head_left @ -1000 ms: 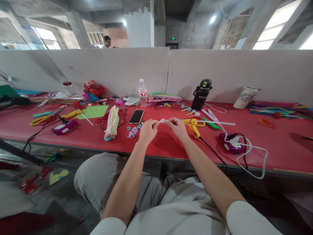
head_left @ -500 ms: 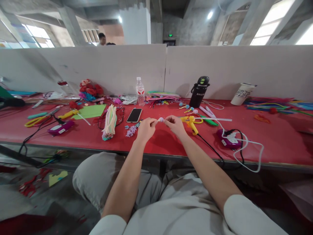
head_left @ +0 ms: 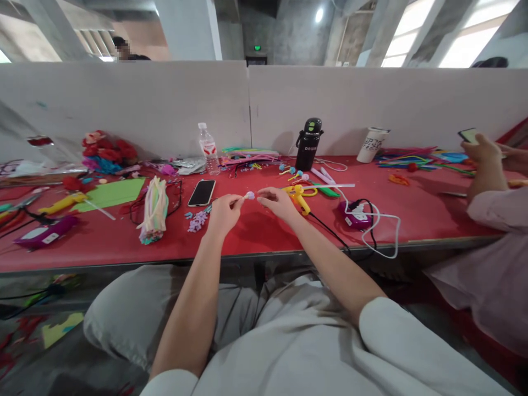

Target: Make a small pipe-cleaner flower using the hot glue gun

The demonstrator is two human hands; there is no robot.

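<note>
My left hand (head_left: 225,213) is closed, pinching a small lilac pompom-like ball on a short pale yellow stem (head_left: 251,195) between thumb and fingertips. The ball points right, above the red tabletop. Just right of it, my right hand (head_left: 277,202) has its thumb and fingers apart, holding nothing. Left of my left hand lies a pile of small lilac pieces (head_left: 198,221). A yellow glue gun (head_left: 299,198) rests beside my right hand. Similar small balls on yellow stems (head_left: 297,175) lie behind it.
A black phone (head_left: 202,193), a pipe cleaner bundle (head_left: 154,212) and a plastic bottle (head_left: 209,149) are to the left. A black thermos (head_left: 309,146), white cup (head_left: 372,146) and purple power strip (head_left: 355,216) with cables stand right. Another person's hand (head_left: 484,154) holds a phone.
My right hand has let go of the lilac ball and moved slightly right, its fingers opening. My left hand keeps its pinch. The view has turned right, bringing another person into sight.
</note>
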